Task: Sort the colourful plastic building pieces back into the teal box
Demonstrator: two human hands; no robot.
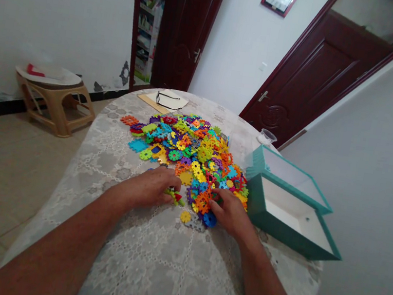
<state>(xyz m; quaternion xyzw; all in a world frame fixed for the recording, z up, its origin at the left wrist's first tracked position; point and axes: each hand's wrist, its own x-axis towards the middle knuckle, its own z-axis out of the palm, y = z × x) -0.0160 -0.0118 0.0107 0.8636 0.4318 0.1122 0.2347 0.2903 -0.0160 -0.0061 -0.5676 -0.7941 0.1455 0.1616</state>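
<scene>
Two bare hands of yours rest over the bench (150,259), both at the near side of a heaped pile of bright toothed pieces (188,151) that spreads across its middle. Your left hand (156,184) has its grip drawn together, thumb and fingers pinching a yellow-green piece (172,193); a small red piece (177,197) shows right beside it. Your right hand (229,211) is at the pile's near right edge, fingers bent against an orange piece (204,201); I cannot tell whether that grip is clamped on it or only touching. Nearer to you, between your hands, lie a yellow piece (185,217), a grey piece (195,224) and a blue disc (209,219), the disc just beside your right thumb. To the right of the pile, a teal box (280,231) shows its white inside, with a second teal box (259,162) right behind it. Toward the far edge you have black-framed glasses (167,106) on pale paper (181,101), and a clear cup (269,135) farther right.
</scene>
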